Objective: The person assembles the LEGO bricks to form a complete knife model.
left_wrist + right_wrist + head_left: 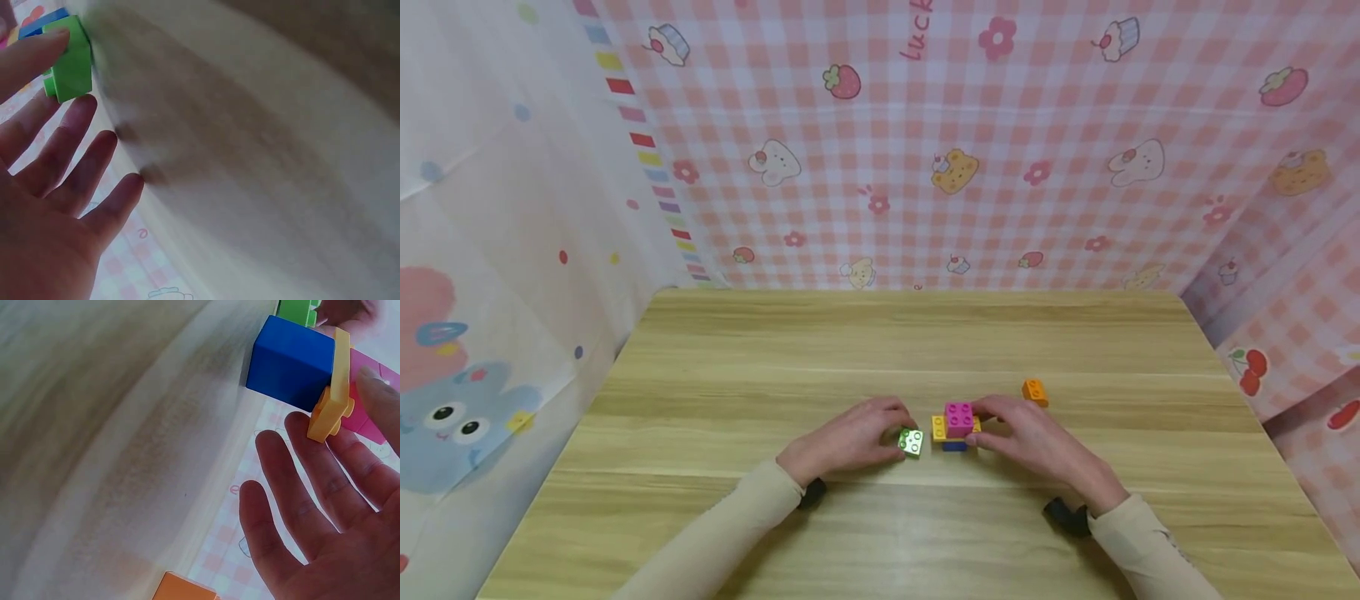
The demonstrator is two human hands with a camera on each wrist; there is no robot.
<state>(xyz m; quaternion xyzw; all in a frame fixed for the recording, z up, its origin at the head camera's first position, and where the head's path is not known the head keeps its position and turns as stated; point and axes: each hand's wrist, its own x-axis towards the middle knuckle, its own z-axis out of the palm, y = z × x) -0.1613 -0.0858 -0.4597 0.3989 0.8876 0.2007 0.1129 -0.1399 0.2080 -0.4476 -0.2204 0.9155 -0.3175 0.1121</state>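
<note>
Left hand (859, 437): thumb and index finger pinching the green block (912, 444), studs up, at mid-desk; other fingers loosely extended. Right hand (1033, 437): thumb and fingers gripping the pink block (959, 419), top piece of a stack just right of the green one, a gap between. Beneath the pink, a yellow piece (938, 428) jutting out left and right; beneath that, the blue block (954, 447). Orange block (1034, 392) alone on the desk (850, 342), beyond the right hand, to the stack's far right. Pink checked cloth (880, 125) hangs behind the far edge.
</note>
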